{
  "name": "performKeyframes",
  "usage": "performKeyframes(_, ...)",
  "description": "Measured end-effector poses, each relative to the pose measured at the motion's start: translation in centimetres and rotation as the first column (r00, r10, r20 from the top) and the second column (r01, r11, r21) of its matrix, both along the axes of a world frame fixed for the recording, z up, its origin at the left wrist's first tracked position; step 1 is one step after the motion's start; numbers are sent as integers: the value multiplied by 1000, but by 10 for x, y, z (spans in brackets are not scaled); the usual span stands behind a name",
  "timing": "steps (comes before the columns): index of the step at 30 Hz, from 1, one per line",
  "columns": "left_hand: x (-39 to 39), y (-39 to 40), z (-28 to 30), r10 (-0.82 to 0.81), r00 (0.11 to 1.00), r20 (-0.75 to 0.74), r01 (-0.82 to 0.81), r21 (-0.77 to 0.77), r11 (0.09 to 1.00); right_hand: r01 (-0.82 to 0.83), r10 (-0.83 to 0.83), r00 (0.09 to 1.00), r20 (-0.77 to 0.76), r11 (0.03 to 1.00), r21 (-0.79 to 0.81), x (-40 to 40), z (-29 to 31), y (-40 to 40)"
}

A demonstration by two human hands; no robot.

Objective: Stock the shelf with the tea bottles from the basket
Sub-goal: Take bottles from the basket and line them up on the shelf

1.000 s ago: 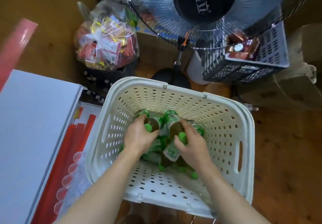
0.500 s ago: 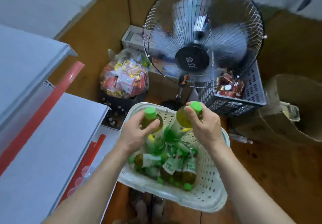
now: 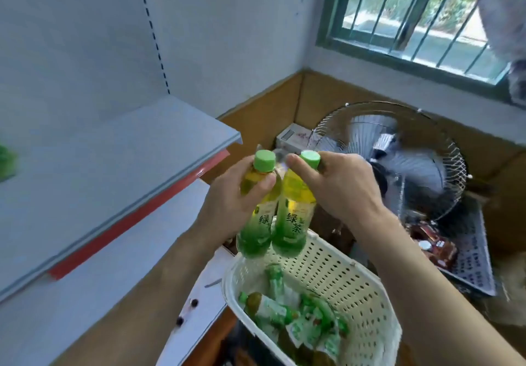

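Observation:
My left hand (image 3: 232,197) grips one green-capped tea bottle (image 3: 256,231) by its neck. My right hand (image 3: 340,187) holds a second tea bottle (image 3: 293,223) the same way. Both bottles hang upright, side by side and touching, above the far left rim of the white perforated basket (image 3: 350,283). Several more tea bottles (image 3: 296,320) lie on their sides in the basket's bottom. The grey shelf board (image 3: 113,172) with a red price strip runs along the left, level with my hands. A blurred green shape (image 3: 7,162) sits on it at the far left edge.
A lower grey shelf (image 3: 94,303) lies beneath the upper one. A wire-caged floor fan (image 3: 398,160) stands behind the basket. To its right is a grey crate (image 3: 472,257) with brown packets. A barred window (image 3: 412,15) fills the upper right.
Both hands have lifted a bottle each out of the basket and raised them to shelf height. My view has tilted up from the basket to the shelves and window.

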State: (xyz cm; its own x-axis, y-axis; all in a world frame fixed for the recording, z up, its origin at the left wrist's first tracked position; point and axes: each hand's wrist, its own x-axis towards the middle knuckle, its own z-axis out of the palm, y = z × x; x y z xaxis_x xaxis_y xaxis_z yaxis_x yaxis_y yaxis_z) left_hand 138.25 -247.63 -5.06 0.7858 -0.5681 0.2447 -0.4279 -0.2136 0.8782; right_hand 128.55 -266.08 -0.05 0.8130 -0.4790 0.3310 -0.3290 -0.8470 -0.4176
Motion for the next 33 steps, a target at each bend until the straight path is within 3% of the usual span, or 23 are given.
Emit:
performKeyframes(7,-6,88,66,287,957,46,-285,-56,957,-214,213,970,117,977,-7,40,64,75)
performKeyframes(16,-15,239,109,588,804,91,-573,-146,806,-527,531,829,175,847,-74,89,112,224)
performKeyframes(26,-20,413,112,714,699,43,-698,-180,693,-683,706,689,164,709,-178,134,113,406)
performKeyframes(33,-3,489,108,743,669,25,-731,-155,664,-687,718,675,170,695,-212,167,92,487)
